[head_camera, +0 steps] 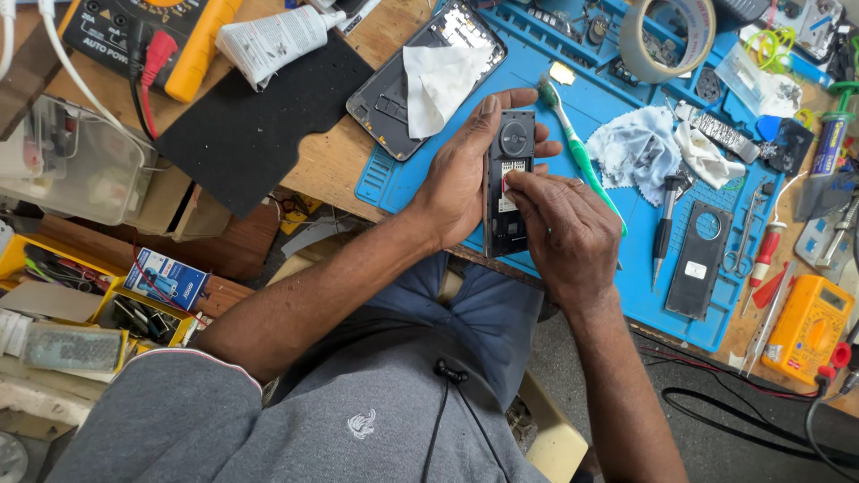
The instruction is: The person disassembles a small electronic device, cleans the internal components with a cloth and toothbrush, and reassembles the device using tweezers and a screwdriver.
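Phone [507, 183] sits in left hand [461, 179] grip, right hand [564, 228] touching.

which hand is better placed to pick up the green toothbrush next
Right, probably. The right hand only has its fingers on the small opened phone, and the green toothbrush lies on the blue mat just beyond it. The left hand grips the phone.

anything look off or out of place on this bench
A green-handled toothbrush lies among repair tools on the blue silicone mat. The small dark phone held by the left hand and touched by the right hand has its back off.
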